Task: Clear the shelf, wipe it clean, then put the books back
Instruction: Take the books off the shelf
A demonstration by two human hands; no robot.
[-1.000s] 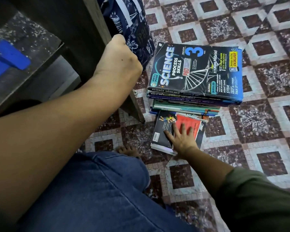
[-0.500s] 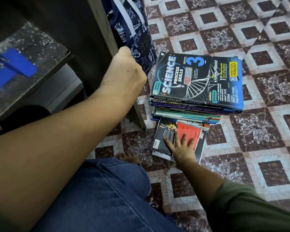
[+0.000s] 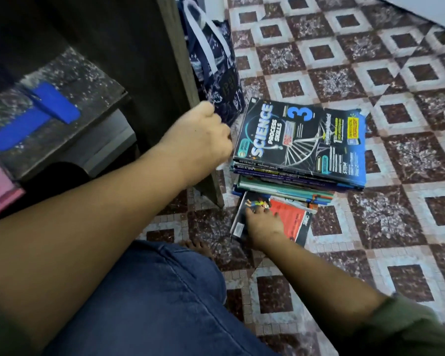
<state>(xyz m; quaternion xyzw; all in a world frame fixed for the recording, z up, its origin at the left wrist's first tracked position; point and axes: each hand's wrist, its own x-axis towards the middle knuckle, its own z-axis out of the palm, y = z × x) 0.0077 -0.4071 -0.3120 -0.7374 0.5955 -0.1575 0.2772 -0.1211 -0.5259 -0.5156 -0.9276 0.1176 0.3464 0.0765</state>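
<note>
Under right hand (image 3: 263,228) fingers (image 3: 251,214), bottom book (image 3: 293,222), protruding beneath stack (image 3: 301,140)

The book stack (image 3: 299,147) is sitting on the floor (image 3: 385,255). The shelf side panel (image 3: 176,80) is standing just left of it, the bag (image 3: 213,73) is leaning behind its left corner, and one book (image 3: 294,220) is jutting from beneath its near side.

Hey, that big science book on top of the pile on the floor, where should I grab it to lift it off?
The science book lies flat, topmost on the pile, with nothing on it and its spine toward you. Probably take that near long edge from your side, thumb on the cover, fingers slid under the spine, then lift straight up.
</note>
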